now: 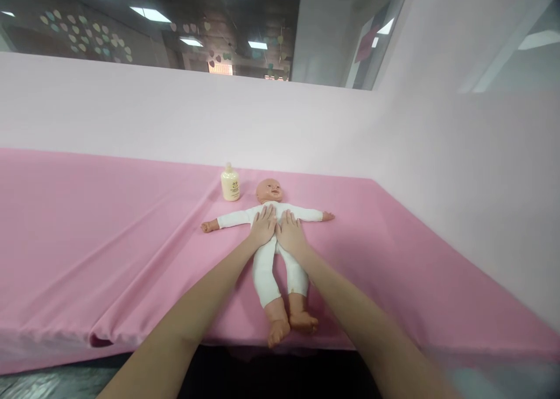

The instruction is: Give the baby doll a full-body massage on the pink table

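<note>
A baby doll (pixel 265 273) with a white cloth body lies on its back on a pink cloth (pixel 144 235), arms stretched out to both sides and feet toward me. My left hand (pixel 263 225) rests flat on the left part of its torso, fingers pointing at the head. Beside it, my right hand (pixel 291 233) lies flat on the right part of the torso. Both hands are open and hold nothing; they sit close together and hide much of the doll's front. A pale yellow bottle (pixel 230 184) stands upright left of the doll's head.
Behind the cloth-covered table rises a white wall (pixel 184 116) with a window (pixel 184 25) above it. Another white wall (pixel 472 171) runs along the right side. Folds cross the cloth at left, and its front edge hangs near my body.
</note>
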Available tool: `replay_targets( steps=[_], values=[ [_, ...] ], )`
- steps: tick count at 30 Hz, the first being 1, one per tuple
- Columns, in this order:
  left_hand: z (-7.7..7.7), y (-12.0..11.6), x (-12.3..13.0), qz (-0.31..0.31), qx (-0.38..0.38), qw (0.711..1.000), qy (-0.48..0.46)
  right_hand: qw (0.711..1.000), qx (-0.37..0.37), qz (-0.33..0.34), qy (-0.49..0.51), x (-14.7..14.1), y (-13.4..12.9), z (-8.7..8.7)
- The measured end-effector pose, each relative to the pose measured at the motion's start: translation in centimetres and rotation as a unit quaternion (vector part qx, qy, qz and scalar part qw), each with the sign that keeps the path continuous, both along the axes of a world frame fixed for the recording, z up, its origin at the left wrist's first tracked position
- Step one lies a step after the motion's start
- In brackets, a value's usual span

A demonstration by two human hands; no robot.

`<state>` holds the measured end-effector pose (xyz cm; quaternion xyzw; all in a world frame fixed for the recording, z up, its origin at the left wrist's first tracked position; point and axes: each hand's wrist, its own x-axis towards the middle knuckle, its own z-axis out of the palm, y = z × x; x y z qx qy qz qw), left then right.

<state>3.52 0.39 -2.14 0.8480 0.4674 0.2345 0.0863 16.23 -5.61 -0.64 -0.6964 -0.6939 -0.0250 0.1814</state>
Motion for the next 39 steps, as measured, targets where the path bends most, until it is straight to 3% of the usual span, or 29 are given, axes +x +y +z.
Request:
replay_targets(
  steps=[4,7,9,13,18,23,28,33,39],
  values=[
    [-0.1,0.0,-0.5,-0.029,-0.014,0.999,-0.031,0.991,0.010,0.131,-0.033,0.7,0.2,1.6],
    [-0.6,0.0,-1.0,-0.055,0.005,0.996,-0.067,0.962,0.004,0.272,-0.033,1.3,1.0,2.9],
    [-0.9,0.0,-1.5,-0.074,0.013,0.992,-0.104,0.950,-0.015,0.313,-0.015,1.5,1.7,3.5],
    [-0.8,0.0,-2.2,-0.095,-0.001,0.982,-0.161,0.953,-0.019,0.302,0.033,1.5,2.2,3.5],
    [-0.1,-0.1,-2.1,-0.112,-0.037,0.978,-0.170,0.972,0.016,0.224,0.066,1.5,2.3,2.2],
    [0.2,-0.5,-2.2,-0.091,-0.082,0.972,-0.201,0.992,0.007,0.078,0.099,1.3,2.9,0.7],
    [0.0,-0.5,-2.3,-0.034,-0.088,0.972,-0.214,0.995,-0.017,0.045,0.088,0.8,2.1,0.3],
    [-0.6,0.0,-2.3,-0.016,-0.078,0.971,-0.225,0.994,-0.035,0.083,0.061,0.1,0.0,1.3],
    [-0.8,0.0,-2.6,-0.030,-0.069,0.971,-0.225,0.953,-0.055,0.292,0.061,0.6,-0.8,3.2]
  ],
)
